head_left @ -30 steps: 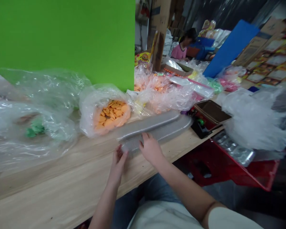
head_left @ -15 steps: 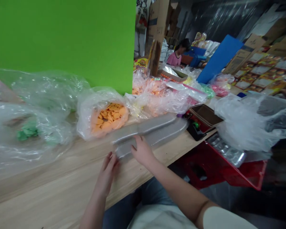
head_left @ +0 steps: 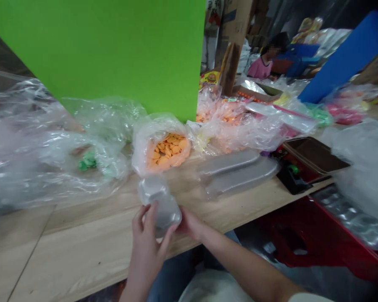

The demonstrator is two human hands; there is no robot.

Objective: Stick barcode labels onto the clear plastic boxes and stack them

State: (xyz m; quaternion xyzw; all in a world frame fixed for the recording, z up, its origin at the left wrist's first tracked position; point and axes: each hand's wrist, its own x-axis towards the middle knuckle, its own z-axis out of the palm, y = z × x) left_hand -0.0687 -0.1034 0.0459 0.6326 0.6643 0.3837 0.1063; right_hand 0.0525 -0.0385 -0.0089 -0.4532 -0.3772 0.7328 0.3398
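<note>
**Left hand (head_left: 146,247) and right hand (head_left: 189,224) hold a clear tray (head_left: 159,201) over the table's near edge**

Left hand: fingers curl up around the tray's near left side, closed on it. Right hand: props the near right corner. Its fingers are partly hidden behind the plastic, so I can't tell the exact grip. The tray is lifted off the wood, tilted, far end pointing at the bag of orange discs (head_left: 166,147).

Handling, my read:
- Thin see-through plastic, probably flexes. Pinch lightly on the rims rather than squeezing the middle.
- A hand on each side looks right and should stop it twisting.
- Keep it low over the table (head_left: 82,247), not past the edge.

Room:
- Bare wood directly under the hands and to the left, the best free area.
- Far side is crowded: the orange bag is just beyond the tray and the bag with green pieces (head_left: 88,161) is to the left of it.
- Stack of trays (head_left: 236,172) sits near on the right, apart from the held one.
- Table edge is right at the wrists, with a red crate (head_left: 302,235) below to the right.
</note>
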